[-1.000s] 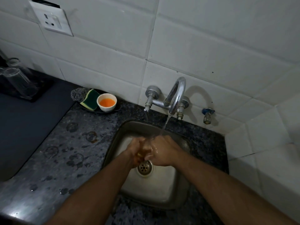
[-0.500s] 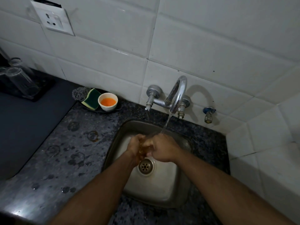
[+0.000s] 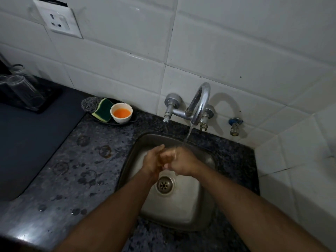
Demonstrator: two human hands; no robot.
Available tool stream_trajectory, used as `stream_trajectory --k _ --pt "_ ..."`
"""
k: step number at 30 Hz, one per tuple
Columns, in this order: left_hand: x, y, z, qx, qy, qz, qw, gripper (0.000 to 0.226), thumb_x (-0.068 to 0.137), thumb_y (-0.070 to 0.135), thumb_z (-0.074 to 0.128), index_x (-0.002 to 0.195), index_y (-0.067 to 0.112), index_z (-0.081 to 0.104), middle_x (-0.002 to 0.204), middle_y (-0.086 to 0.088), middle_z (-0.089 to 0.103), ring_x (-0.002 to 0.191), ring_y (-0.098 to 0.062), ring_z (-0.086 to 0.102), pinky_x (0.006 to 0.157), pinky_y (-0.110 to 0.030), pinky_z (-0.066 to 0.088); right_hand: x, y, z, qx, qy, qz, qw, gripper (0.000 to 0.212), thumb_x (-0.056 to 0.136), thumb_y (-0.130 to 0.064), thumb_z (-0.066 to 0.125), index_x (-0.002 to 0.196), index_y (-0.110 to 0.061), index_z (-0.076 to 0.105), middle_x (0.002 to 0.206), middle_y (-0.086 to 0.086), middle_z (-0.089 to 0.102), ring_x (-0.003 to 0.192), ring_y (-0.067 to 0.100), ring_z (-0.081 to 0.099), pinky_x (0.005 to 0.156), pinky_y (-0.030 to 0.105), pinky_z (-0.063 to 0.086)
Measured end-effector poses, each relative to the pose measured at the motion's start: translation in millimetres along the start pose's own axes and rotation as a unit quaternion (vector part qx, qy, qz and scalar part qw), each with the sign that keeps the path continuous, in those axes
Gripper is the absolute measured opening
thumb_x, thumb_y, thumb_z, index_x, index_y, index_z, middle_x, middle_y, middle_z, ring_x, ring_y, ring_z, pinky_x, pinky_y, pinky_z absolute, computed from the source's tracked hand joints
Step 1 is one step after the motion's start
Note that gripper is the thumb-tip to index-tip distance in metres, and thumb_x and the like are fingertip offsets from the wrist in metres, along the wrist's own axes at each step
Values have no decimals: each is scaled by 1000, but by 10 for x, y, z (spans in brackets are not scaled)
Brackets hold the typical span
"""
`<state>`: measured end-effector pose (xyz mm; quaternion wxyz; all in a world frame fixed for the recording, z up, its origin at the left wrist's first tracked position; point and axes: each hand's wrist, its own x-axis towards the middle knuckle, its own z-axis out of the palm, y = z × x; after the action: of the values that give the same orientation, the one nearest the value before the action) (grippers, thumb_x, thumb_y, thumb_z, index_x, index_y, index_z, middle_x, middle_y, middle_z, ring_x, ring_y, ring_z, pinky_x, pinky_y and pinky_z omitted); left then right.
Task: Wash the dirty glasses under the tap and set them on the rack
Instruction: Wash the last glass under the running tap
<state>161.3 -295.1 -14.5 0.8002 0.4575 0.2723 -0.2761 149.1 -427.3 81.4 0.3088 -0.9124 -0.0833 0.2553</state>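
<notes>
A clear glass (image 3: 166, 158) is held over the steel sink (image 3: 192, 211), mostly hidden between both hands. My left hand (image 3: 152, 160) grips it from the left and my right hand (image 3: 183, 162) wraps it from the right. Water runs from the chrome tap (image 3: 199, 102) down onto the hands and the glass. At the far left, upturned clear glasses (image 3: 21, 88) stand on the dark rack (image 3: 49, 99).
A green-yellow sponge (image 3: 103, 110), a steel scrubber (image 3: 89, 104) and a small white bowl of orange liquid (image 3: 121, 112) sit on a dish behind the sink. Wet ring marks dot the granite counter (image 3: 78, 170). A dark mat (image 3: 27, 139) lies left. A small valve (image 3: 234, 124) juts from the tiled wall.
Both hands stay under the stream with the glass. The hands have shifted slightly around it, and the view has moved a little.
</notes>
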Motion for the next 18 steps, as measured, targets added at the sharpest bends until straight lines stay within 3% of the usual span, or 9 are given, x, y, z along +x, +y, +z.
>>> stream_trajectory --k 2,4,6,8,10,12,14,16,18 --pt "-37 -5 17 7 17 4 1000 59 68 51 82 104 4 75 90 -18 65 68 -27 62 56 -32 44 25 18 27 -41 -15 -24 999 29 86 -20 76 111 -34 74 106 -18 73 94 -2 68 85 27 58" --pt "-140 45 60 33 29 -20 999 36 89 40 66 80 5 69 70 -13 62 49 -20 57 43 -23 40 -2 34 -10 -212 -11 -76 974 26 85 -37 74 111 -36 69 103 -17 69 94 4 66 85 32 57" --pt "-162 58 85 58 -1 -62 996 40 102 29 46 74 5 62 58 -10 55 38 -20 49 34 -19 35 -24 20 -109 -337 -17 -134 932 27 87 -49 71 113 -40 68 110 -14 68 101 10 63 85 34 52" --pt "-146 64 82 61 -1 -77 995 42 102 31 44 76 5 64 61 -10 57 39 -21 51 34 -19 35 -42 -10 -174 -318 -28 -136 938 31 88 -49 72 119 -45 69 118 -15 70 107 10 62 88 34 52" --pt "-149 108 91 26 10 -48 998 36 98 38 54 82 9 69 67 -8 63 50 -21 58 42 -23 40 -42 -69 -208 -219 -19 -90 971 34 89 -38 75 122 -42 72 120 -15 72 108 9 65 92 33 53" --pt "-133 76 76 11 13 10 1000 38 89 43 64 93 7 73 76 -10 66 63 -23 61 51 -28 45 -8 -103 -152 -61 -24 -19 998 33 92 -23 76 123 -32 74 121 -12 73 106 8 67 88 31 56" --pt "-142 71 61 20 35 19 999 39 79 44 70 89 7 74 75 -12 63 56 -21 57 45 -26 39 -28 -130 -75 -36 -46 -7 998 30 92 -18 73 119 -31 74 116 -11 72 100 6 67 80 27 55" --pt "-150 86 56 39 48 -9 998 29 87 33 63 72 8 66 59 -8 58 41 -17 49 37 -22 34 -90 -108 -93 -186 -53 -84 978 24 90 -25 69 111 -36 72 108 -11 70 97 9 65 80 30 52" --pt "-116 95 29 78 24 -60 995 33 100 19 46 74 4 61 52 -10 56 33 -19 48 31 -21 36 -153 -88 -137 -347 -69 -156 922 24 92 -28 66 114 -35 70 111 -8 67 101 13 61 78 29 45"
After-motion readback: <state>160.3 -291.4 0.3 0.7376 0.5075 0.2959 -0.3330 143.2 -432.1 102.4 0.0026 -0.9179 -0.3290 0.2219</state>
